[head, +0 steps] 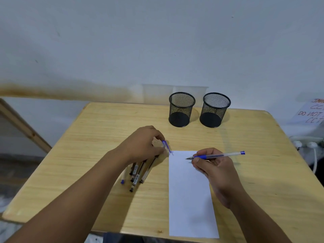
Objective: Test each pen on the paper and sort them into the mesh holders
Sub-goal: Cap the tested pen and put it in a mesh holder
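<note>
My right hand grips a clear pen with blue grip, its uncapped tip pointing left just above the top of the white paper sheet. My left hand pinches a blue pen cap, blurred, beside the paper's top left corner. Under that hand lies a bundle of several pens on the wooden table. Two black mesh holders stand at the far edge, the left holder and the right holder; both look empty.
A white wall rises behind the table. A paper sign with red and black handwriting and a white power strip with cable sit off the right edge. A wooden frame leans at left.
</note>
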